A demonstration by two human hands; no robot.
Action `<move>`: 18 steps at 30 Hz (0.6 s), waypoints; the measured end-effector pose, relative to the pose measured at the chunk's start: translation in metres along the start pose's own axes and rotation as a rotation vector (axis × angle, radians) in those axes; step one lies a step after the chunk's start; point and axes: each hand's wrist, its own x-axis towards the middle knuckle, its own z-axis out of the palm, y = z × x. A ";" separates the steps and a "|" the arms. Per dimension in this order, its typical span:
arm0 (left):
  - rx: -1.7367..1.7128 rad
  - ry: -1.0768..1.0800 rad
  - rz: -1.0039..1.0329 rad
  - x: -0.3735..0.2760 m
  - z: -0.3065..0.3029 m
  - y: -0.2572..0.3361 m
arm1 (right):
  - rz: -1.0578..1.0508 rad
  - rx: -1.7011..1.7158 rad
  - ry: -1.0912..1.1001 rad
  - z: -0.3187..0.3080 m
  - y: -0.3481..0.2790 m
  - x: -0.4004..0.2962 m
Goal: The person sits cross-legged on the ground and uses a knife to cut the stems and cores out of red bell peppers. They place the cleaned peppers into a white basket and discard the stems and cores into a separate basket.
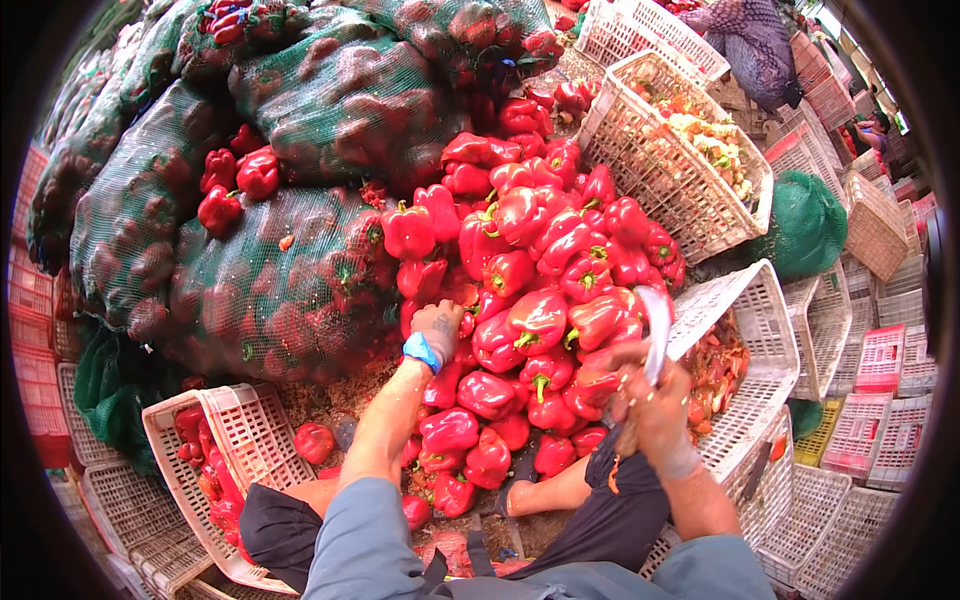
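A large heap of red bell peppers [536, 319] with green stems lies on the floor before me. My left hand [437, 324] reaches to the left side of the heap, among the peppers. A blue band [421, 351] circles that wrist. The left fingers point away from me and are partly hidden, so I cannot tell whether they grip a pepper. At the heap's right side, my right hand [654, 401] is closed around a knife, its curved blade [657, 326] pointing up and away from me. An orange-red scrap [613, 475] hangs just below this hand.
Green mesh sacks [285, 285] full of peppers are piled at the left. A crate [169, 420] at lower left holds red peppers. To the right, one crate [776, 352] holds red scraps, another [660, 161] pale cores. Stacked crates [874, 420] line the far right.
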 end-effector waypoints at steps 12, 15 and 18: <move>-2.029 -0.210 0.029 -0.092 -0.041 -0.086 | 0.168 0.005 -0.137 0.048 0.047 0.002; -2.366 -0.197 0.038 -0.135 -0.118 -0.067 | 0.163 -0.037 -0.160 0.053 0.058 0.001; -2.342 0.029 -0.061 -0.168 -0.176 -0.071 | 0.111 -0.036 -0.170 0.056 0.064 0.001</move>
